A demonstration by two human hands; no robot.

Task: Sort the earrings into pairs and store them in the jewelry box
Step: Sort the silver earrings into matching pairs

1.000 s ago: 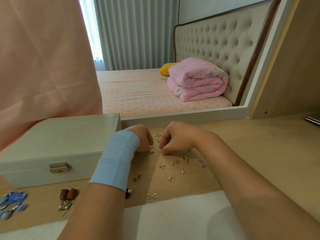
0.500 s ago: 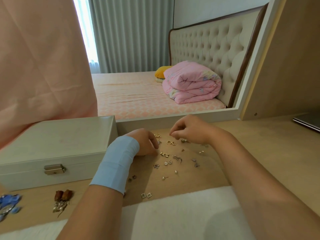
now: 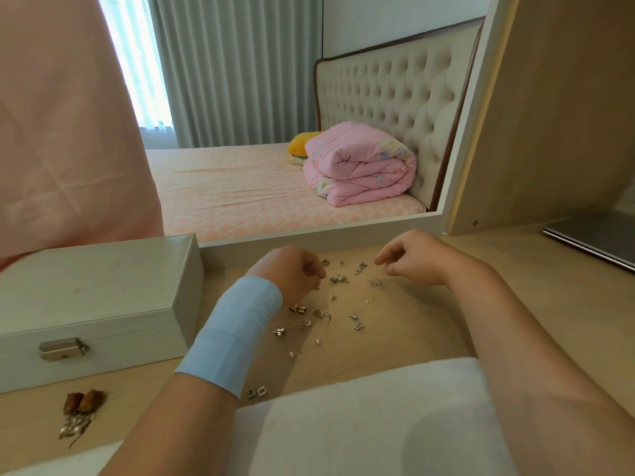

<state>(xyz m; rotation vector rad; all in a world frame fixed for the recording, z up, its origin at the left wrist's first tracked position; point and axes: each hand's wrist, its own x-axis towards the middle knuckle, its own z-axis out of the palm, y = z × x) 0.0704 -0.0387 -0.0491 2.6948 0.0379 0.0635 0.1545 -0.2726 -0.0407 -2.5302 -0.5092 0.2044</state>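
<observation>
The earrings (image 3: pixel 338 278) lie scattered on the table (image 3: pixel 412 334) between the two hands. The left hand (image 3: pixel 292 273) (wrist wrapped in blue) curls its fingertips down beside one; whether it pinches it cannot be told. The right hand (image 3: pixel 414 259) hovers loosely curled, empty. The closed jewelry box (image 3: pixel 92 297) stands left.

Shiny metal earrings (image 3: pixel 338 278) lie on matt pale wood tabletop (image 3: pixel 429 324) beside smooth leather-look jewelry box (image 3: pixel 96 286).

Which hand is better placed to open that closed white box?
Probably the left hand: it sits beside the jewelry box, whose clasp is shut. The right hand is farther off, across the scattered earrings.
</observation>
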